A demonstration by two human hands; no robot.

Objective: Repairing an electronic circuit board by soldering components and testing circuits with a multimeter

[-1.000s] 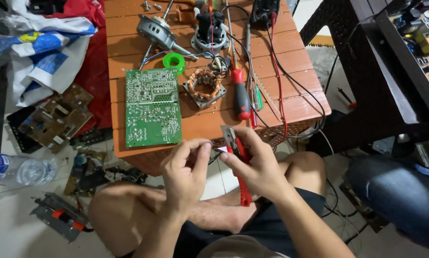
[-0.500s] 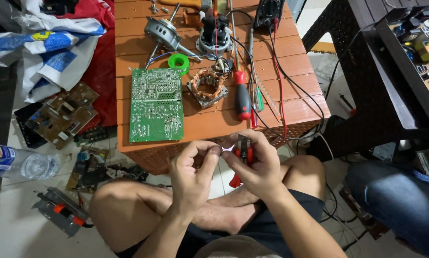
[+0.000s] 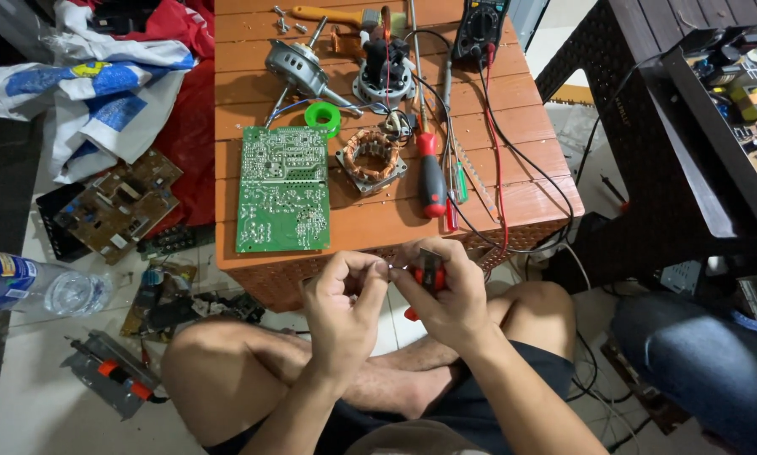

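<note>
Now my right hand point(image 3: 450, 295) is closed around red-handled pliers point(image 3: 429, 274), with the handle end poking out below the palm toward my lap and the nose pointing left. My left hand point(image 3: 345, 307) is pinched at thumb and forefinger on something thin, likely a wire end; it is too small to tell for sure. The two grips meet nearly fingertip to fingertip, just off the near edge of the counter point(image 3: 378, 223) and above my crossed legs. So the pinched piece lies directly left of the pliers' nose, its length running roughly across, hand to hand. Both hands are equally close to it.

Outward on the counter: green circuit board point(image 3: 282, 190) straight ahead of my left hand, copper stator point(image 3: 371, 158) beside it, red screwdriver point(image 3: 431, 177) ahead of my right. Farther back, green tape roll point(image 3: 323, 116), motor point(image 3: 298, 66), multimeter point(image 3: 479, 27).

Against a second ago: the pliers then stood longer and more upright, handle hanging well below my fist; now they are tucked into the palm, and the hands sit closer together.
</note>
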